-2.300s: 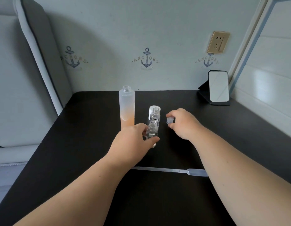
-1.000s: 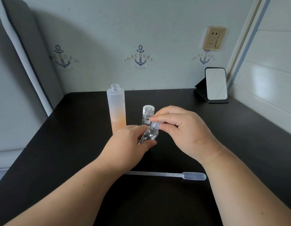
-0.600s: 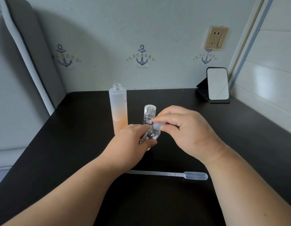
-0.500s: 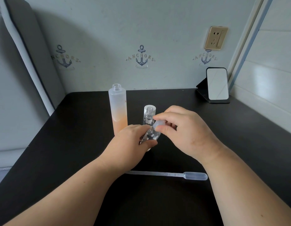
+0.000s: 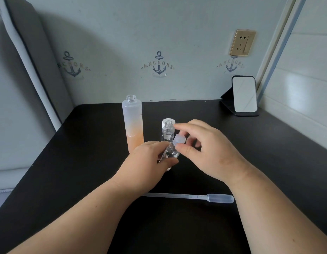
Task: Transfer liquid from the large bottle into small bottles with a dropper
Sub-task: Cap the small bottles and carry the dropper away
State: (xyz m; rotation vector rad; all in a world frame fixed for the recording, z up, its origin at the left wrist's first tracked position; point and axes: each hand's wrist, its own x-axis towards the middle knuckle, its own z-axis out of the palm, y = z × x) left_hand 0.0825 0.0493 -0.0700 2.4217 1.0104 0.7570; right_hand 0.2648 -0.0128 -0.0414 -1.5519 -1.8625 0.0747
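Mid-table, near the person | left hand (image 5: 149,162) grips small bottle (image 5: 171,152), tilted right | right hand (image 5: 204,149) fingertips pinch its cap (image 5: 179,139) | likely light, rigid, slick: hold body, not neck | dropper (image 5: 192,197) lies nearer; large bottle (image 5: 133,123) stands left, open

The table (image 5: 85,143) is showing a matt black, smooth top. The large bottle (image 5: 132,123) is looking frosted, while the small bottle (image 5: 170,152) between the fingers is gleaming clear (glass or plastic, hard to tell). The dropper (image 5: 192,197) is looking like translucent soft plastic.
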